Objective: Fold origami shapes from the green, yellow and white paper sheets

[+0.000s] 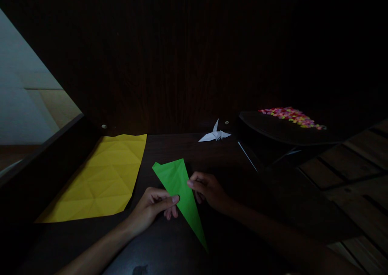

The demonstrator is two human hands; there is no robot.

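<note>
A green paper (178,186), folded into a long narrow kite with its point toward me, lies on the dark table (169,250). My left hand (151,206) pinches its left edge between thumb and fingers. My right hand (207,190) presses on its right edge with the fingertips. Both hands sit at about the middle of the paper's length.
A creased yellow sheet (103,178) lies flat to the left. A white paper crane (215,135) stands at the back. A dark tray (273,131) at the back right holds several small colourful pieces (291,116). A wooden slatted surface (357,174) runs along the right.
</note>
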